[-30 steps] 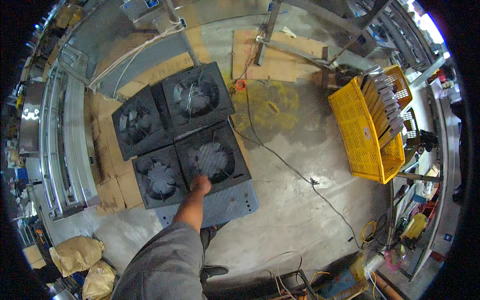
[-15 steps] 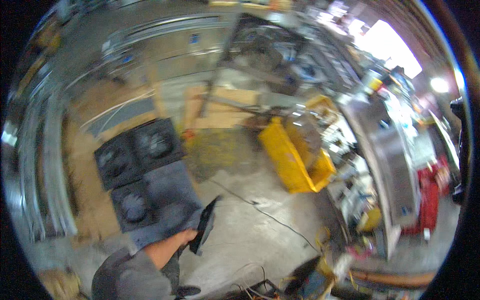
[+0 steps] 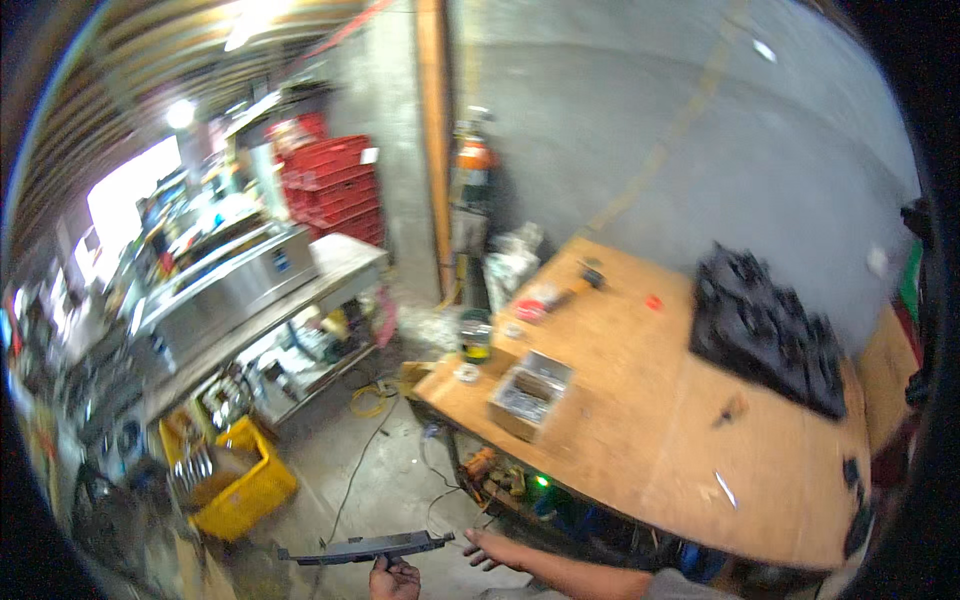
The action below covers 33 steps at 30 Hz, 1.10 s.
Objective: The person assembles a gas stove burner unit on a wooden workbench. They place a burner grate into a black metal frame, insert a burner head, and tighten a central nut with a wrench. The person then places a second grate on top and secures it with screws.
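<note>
A long, narrow black strip-like part [image 3: 350, 549] is held level at the bottom of the view, over the concrete floor. Fingers and thumb of my left hand [image 3: 396, 580] are closed on its lower edge, near the middle. My right forearm reaches in from the lower right. My right hand [image 3: 492, 550] is open with fingers stretched toward the strip's right end, a small space apart from it. Closest to that hand is the front edge of a wooden-topped table [image 3: 640, 430].
On the table are a box of small metal pieces [image 3: 532, 395], a yellow-and-black power tool [image 3: 578, 287] and a stack of black moulded parts [image 3: 765, 330]. A yellow crate [image 3: 245, 490] stands on the floor at left. A cable [image 3: 357, 470] crosses the floor. Red crates [image 3: 335, 190] stand behind.
The view has swung right, from black panels on a brown sheet to the wooden table. The dark part, earlier edge-on in one hand, now lies level in my left hand; both hands now show.
</note>
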### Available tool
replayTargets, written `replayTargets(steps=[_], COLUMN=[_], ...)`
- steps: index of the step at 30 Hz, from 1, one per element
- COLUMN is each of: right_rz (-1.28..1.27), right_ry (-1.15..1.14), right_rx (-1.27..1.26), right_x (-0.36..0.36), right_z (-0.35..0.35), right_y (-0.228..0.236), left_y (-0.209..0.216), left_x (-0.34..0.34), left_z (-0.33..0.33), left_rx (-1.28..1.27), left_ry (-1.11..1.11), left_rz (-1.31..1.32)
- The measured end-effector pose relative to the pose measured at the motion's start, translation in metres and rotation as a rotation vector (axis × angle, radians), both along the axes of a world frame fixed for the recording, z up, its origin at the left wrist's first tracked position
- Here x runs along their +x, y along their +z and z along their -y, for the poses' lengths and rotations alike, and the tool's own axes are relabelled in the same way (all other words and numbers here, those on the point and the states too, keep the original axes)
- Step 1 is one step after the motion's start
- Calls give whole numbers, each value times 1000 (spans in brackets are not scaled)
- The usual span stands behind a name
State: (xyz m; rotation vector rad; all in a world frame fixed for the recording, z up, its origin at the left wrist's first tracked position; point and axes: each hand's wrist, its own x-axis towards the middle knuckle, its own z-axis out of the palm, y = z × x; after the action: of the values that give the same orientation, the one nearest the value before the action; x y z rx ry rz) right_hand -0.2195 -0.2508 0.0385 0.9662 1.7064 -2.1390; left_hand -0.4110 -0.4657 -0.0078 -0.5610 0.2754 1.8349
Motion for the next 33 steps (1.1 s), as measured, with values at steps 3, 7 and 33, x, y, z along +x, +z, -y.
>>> replayTargets(steps=[3,7,33], right_rz=[-122,-372,-350], right_ry=[-182,-595,-1978], right_rx=[-428,-433,636], right_x=[33,104,272], right_z=[-24,-55,-104], right_y=[27,102,35], left_y=[56,191,57], left_x=[43,128,238], left_z=[-50,-120,-421], left_rx=[281,-13,950], left_ry=[-307,-478,-1412], left_rz=[-44,-475,-1530])
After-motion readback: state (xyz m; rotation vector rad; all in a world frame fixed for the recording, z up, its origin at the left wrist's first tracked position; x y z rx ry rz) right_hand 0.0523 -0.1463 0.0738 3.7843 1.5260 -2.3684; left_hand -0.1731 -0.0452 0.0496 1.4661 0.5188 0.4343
